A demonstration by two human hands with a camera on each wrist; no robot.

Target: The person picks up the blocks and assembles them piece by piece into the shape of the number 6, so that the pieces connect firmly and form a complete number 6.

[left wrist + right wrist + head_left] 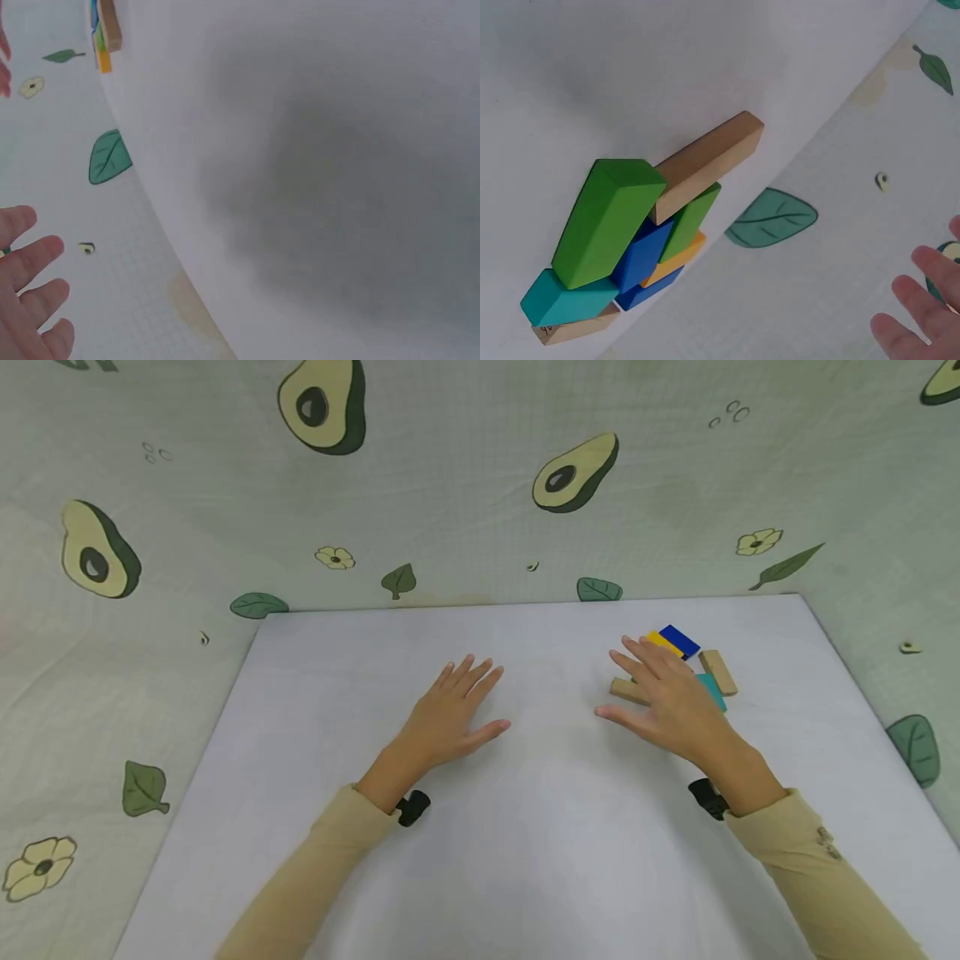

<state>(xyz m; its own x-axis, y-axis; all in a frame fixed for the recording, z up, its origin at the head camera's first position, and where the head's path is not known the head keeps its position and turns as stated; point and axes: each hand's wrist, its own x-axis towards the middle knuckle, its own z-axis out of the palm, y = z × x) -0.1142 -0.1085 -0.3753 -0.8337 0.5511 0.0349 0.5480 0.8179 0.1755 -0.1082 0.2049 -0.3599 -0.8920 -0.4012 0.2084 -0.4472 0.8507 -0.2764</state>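
My left hand [448, 714] is held over the white table with fingers spread and nothing in it. The right hand [669, 703], likewise spread, hovers above a cluster of wooden blocks and hides part of them. From the head, a blue block [679, 641], a yellow block [663, 643], a teal block [713, 692] and two plain wood blocks show around it. The right wrist view shows a large green block [604, 225], a smaller green block [694, 223], a long plain block [709, 161] and a second plain block [577, 328] with a dark mark.
The white table [480, 860] meets a pale cloth [450, 510] printed with avocados and leaves, behind and at both sides. Black wrist cameras sit under both wrists. In the left wrist view, the blocks [109, 26] stand near the table's edge.
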